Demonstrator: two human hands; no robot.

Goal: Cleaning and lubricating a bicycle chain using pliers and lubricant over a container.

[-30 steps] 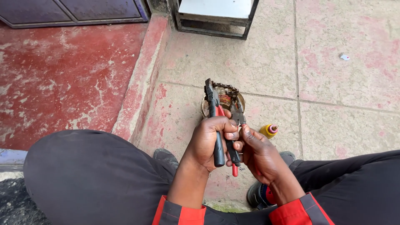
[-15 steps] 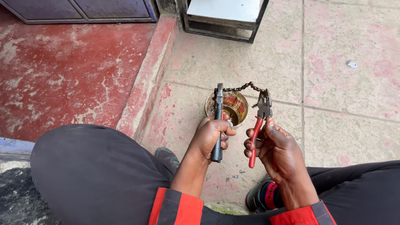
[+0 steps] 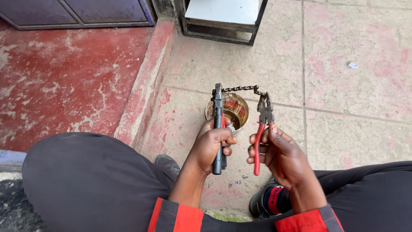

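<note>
Chain [image 3: 240, 88] hangs stretched between pliers clamped in left hand [image 3: 211, 144] and right hand [image 3: 281, 157].

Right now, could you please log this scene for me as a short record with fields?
Left hand: the left hand grips dark-handled pliers, held upright.
Right hand: the right hand holds red-handled pliers, jaws up.
Between tools: a short dark metal chain stretched taut from one pair of jaws to the other.
Below: a round rusty tin can holding dark liquid, on the paved floor.
Surroundings: a red painted step; a metal stand at the top.
</note>
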